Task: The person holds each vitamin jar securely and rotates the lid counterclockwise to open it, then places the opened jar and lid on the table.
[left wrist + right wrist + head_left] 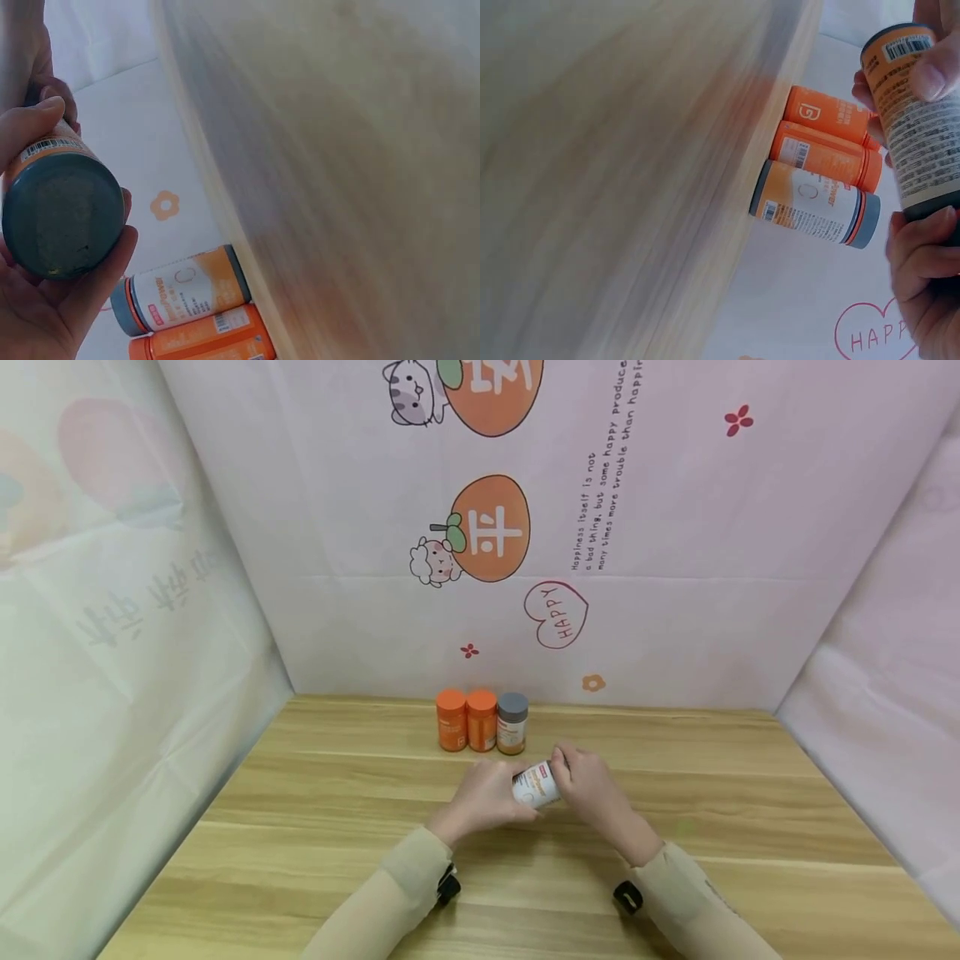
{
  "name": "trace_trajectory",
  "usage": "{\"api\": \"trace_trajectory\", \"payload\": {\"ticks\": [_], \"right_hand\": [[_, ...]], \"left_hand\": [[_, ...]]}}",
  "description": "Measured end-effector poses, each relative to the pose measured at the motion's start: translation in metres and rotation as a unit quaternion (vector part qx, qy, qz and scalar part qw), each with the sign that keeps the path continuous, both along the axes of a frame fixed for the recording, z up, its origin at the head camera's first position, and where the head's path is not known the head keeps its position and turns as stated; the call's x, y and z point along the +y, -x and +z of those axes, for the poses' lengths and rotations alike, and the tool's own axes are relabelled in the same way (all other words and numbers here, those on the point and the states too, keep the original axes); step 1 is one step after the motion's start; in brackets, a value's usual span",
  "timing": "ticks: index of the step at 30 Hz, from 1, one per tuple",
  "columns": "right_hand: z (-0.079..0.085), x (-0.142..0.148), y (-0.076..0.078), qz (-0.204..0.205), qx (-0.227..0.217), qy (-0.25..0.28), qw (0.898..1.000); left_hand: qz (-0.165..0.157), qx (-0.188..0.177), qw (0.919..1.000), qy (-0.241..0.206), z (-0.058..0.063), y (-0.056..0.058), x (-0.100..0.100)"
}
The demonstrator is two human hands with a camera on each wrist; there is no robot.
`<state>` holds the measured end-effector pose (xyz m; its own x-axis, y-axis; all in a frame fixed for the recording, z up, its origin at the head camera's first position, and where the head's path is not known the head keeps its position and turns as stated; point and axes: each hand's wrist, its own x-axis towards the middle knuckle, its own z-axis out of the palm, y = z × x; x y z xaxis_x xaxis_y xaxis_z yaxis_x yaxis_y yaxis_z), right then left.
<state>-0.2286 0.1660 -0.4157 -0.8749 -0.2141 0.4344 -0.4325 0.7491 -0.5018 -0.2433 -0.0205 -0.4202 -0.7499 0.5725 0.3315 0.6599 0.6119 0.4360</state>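
Note:
A white and orange supplement bottle (536, 784) with grey ends is held tilted above the table between both hands. My left hand (491, 795) grips its bottom end, and the grey base (64, 216) faces the left wrist camera. Around the grey cap end curl the fingers of my right hand (592, 789). In the right wrist view the bottle's printed side (922, 124) shows, with the left thumb pressed on it near a barcode. Just beyond the hands stands a matching grey-capped bottle (512, 724), upright.
Two orange bottles (452, 720) stand side by side, left of the grey-capped one, near the table's back edge. The wood-grain table (337, 860) meets a printed white cloth (360, 610) behind, and more cloth hangs at both sides.

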Motion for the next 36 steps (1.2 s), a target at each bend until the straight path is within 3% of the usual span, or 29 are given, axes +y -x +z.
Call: {"api": "trace_trajectory", "payload": {"ticks": [3, 9, 19, 21, 23, 26, 36], "right_hand": [[-0.001, 0.002, 0.001, 0.006, 0.024, -0.004, 1.0], [-0.004, 0.003, 0.001, 0.029, 0.073, -0.015, 0.997], [-0.007, 0.003, 0.004, 0.06, 0.113, -0.016, 0.992], [-0.006, 0.003, 0.005, 0.084, 0.142, -0.021, 0.986], [-0.003, 0.002, 0.006, 0.111, 0.179, -0.025, 0.977], [0.003, 0.002, 0.009, 0.142, 0.227, -0.036, 0.963], [0.0, 0.009, 0.016, 0.16, 0.227, -0.068, 0.958]], "left_hand": [[-0.013, -0.005, 0.9999, -0.007, 0.001, 0.001, 0.0], [-0.036, -0.058, 0.9971, -0.033, 0.002, 0.002, -0.004], [-0.06, -0.107, 0.9907, -0.058, 0.0, 0.006, -0.009], [-0.077, -0.172, 0.9773, -0.098, -0.002, 0.006, -0.011], [-0.086, -0.231, 0.9585, -0.143, -0.003, 0.003, -0.011], [-0.091, -0.289, 0.9332, -0.193, -0.003, 0.002, -0.012], [-0.078, -0.238, 0.9586, -0.135, 0.003, 0.009, -0.015]]}}
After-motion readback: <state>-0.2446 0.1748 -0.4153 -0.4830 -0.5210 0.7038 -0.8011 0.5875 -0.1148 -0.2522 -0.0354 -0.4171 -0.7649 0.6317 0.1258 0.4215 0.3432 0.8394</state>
